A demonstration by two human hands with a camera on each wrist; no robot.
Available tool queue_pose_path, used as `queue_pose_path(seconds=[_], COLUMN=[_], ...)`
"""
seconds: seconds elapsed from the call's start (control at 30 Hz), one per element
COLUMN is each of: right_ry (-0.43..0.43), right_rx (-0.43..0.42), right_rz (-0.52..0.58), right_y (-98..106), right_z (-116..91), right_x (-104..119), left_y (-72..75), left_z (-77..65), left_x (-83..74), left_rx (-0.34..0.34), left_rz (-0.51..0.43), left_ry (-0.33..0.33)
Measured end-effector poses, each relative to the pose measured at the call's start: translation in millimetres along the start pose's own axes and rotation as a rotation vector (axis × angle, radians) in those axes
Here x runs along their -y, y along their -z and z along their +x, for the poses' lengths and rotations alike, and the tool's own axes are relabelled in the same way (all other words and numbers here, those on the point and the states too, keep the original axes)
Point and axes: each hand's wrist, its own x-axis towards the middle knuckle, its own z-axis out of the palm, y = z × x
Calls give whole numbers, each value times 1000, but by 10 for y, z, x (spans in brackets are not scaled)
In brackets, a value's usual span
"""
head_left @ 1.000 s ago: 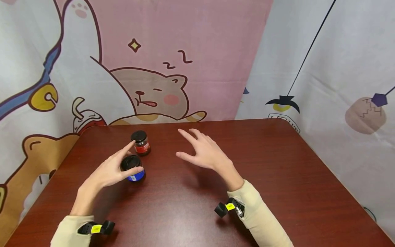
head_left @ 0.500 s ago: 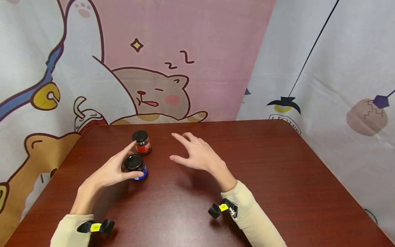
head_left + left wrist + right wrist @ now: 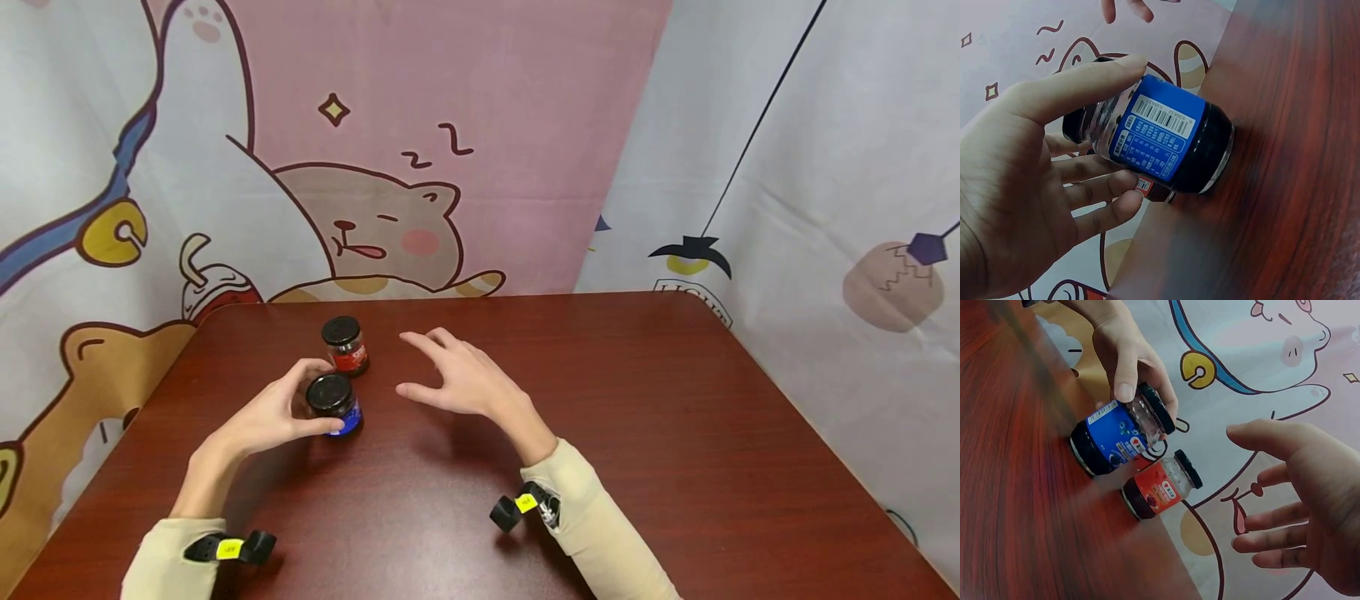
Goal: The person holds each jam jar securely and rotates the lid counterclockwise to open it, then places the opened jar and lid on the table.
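A jar with a black lid and a blue label stands upright at the left of the table. My left hand grips it, thumb on the near side and fingers curled around the far side. Its barcode label shows in the left wrist view. Just behind it stands a smaller jar with a black lid and a red label, untouched. To the right of both jars, my right hand hovers above the table, fingers spread and relaxed, holding nothing.
The dark red-brown wooden table extends to the right and toward me. A curtain with cartoon drawings hangs right behind its far edge. Each wrist wears a black strap with a small camera.
My left fingers have curled in around the blue-labelled jar, which has turned and shifted slightly right. My right hand has moved left toward the jars. The red-labelled jar stays put.
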Motion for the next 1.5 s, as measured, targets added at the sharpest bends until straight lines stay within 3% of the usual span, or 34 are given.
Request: queue_pose_path(seconds=[0.2, 0.53, 0.8, 1.03, 1.3, 1.5], right_ry=[15, 48, 51, 59, 111, 109], right_rx=[1, 13, 8, 23, 20, 26], right_rz=[41, 76, 124, 151, 96, 75], right_y=[-31, -119, -221, -324, -408, -440], right_z=[54, 114, 175, 210, 245, 262], right_x=[106, 272, 344, 393, 497, 535], left_y=[8, 45, 2, -48, -130, -145], left_z=[-32, -82, -42, -40, -8, 1], left_x=[-18, -273, -228, -204, -175, -152], left_rx=[25, 52, 73, 83, 93, 82], left_rz=[-14, -65, -138, -125, -167, -149], left_ry=[31, 26, -13, 12, -33, -51])
